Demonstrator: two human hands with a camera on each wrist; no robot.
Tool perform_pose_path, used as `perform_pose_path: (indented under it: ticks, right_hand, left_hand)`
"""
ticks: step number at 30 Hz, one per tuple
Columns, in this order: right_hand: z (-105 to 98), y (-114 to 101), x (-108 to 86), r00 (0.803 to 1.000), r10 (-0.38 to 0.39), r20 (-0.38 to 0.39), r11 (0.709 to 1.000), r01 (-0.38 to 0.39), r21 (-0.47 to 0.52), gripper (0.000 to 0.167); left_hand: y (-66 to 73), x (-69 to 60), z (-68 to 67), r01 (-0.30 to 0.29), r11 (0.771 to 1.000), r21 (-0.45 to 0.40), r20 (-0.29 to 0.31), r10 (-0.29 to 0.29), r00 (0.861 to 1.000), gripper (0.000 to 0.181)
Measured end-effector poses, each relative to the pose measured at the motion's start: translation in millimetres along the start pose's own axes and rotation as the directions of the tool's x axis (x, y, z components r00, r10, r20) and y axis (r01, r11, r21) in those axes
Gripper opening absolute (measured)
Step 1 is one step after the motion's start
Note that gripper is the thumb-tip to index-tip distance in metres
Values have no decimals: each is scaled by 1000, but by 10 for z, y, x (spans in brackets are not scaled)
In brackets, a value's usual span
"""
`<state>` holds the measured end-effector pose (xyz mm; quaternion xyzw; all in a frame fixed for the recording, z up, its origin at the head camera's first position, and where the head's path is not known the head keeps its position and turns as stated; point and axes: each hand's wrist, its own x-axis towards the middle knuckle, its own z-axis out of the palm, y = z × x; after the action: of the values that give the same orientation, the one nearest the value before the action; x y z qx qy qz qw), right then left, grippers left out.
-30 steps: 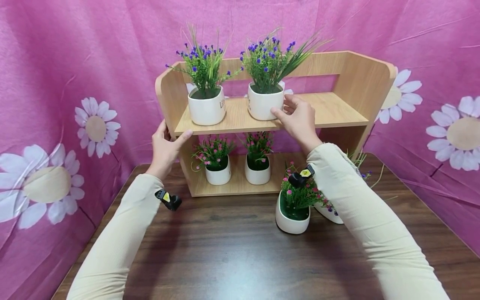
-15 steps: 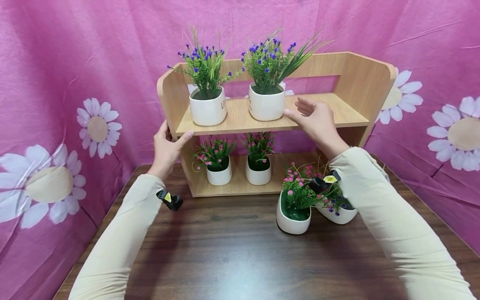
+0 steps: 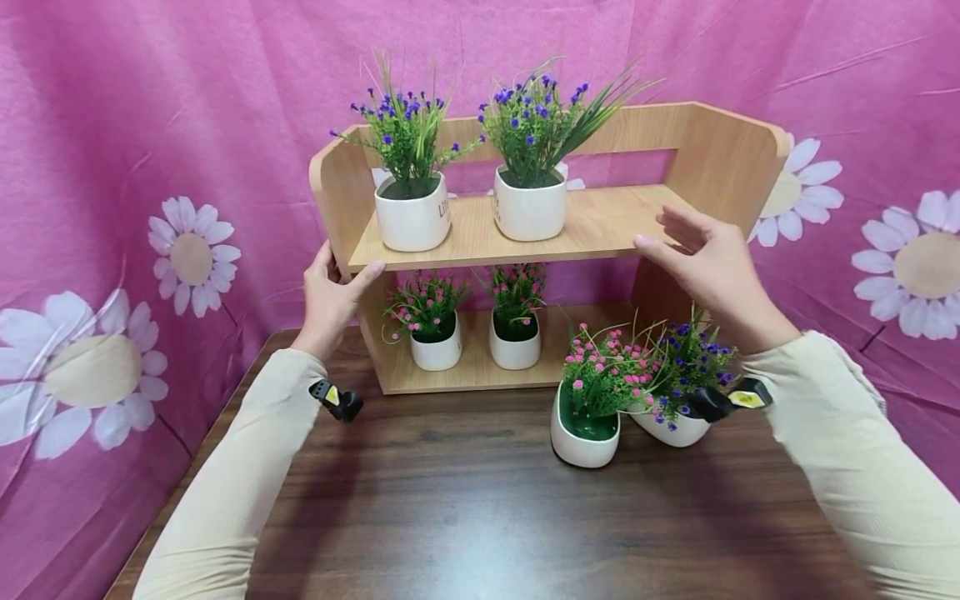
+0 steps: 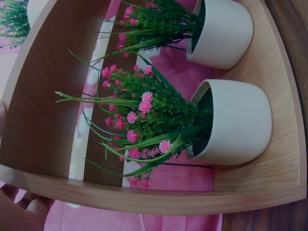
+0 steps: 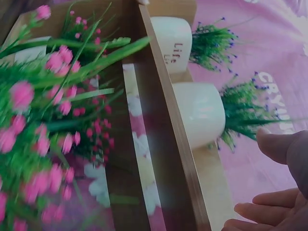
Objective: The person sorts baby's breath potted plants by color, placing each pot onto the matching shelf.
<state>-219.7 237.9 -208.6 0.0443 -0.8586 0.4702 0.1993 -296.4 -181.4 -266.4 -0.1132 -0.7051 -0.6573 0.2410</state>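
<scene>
My left hand (image 3: 332,302) holds the left side panel of a two-tier wooden shelf (image 3: 675,218), thumb on the front edge and fingers around the outside. My right hand (image 3: 712,262) is in front of the shelf's right part, holding nothing, fingers and thumb apart. On the upper board stand two white pots with purple flowers, a left potted plant (image 3: 414,212) and a right potted plant (image 3: 529,204). Below them, a left pink-flowered plant (image 3: 437,343) and a right pink-flowered plant (image 3: 515,340) sit on the lower board.
On the dark wooden table (image 3: 450,500), right of the middle, stand a pink-flowered pot (image 3: 587,442) and, close behind it, a purple-flowered pot (image 3: 678,429) partly covered by the wrist camera. A pink cloth (image 3: 247,83) with large white daisies hangs behind and at the sides.
My right hand has let go of the right purple-flowered pot on the upper board and moved away to the right. My left hand stays on the shelf's side.
</scene>
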Motion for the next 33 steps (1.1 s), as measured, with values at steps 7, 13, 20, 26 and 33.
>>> perform_pose_path:
  ticks: [7,13,20,26,33]
  right_hand:
    - [-336,258,-230,998,23,-54,999,-25,-40,67]
    - [-609,467,-437,994,76,-77,996,-79,-36,67]
    - [-815,774,-660,993,92,-70,988,-100,-119,67]
    - [-940,1147,-879,993,105,-50,977,-112,-182,66]
    - [-1023,1632,-1137,997,66,-29,973,-71,-221,63]
  left_hand:
    - [94,-28,3,9,1000,-6,9,-9,1000,69]
    - [49,-19,-3,4,1000,-2,11,-4,1000,69]
    - [-11,0,-7,-21,1000,-6,8,21,1000,69]
    - [-22,9,2,-32,999,-18,12,32,999,68]
    - [-24,8,-4,-36,999,-15,9,36,999,68]
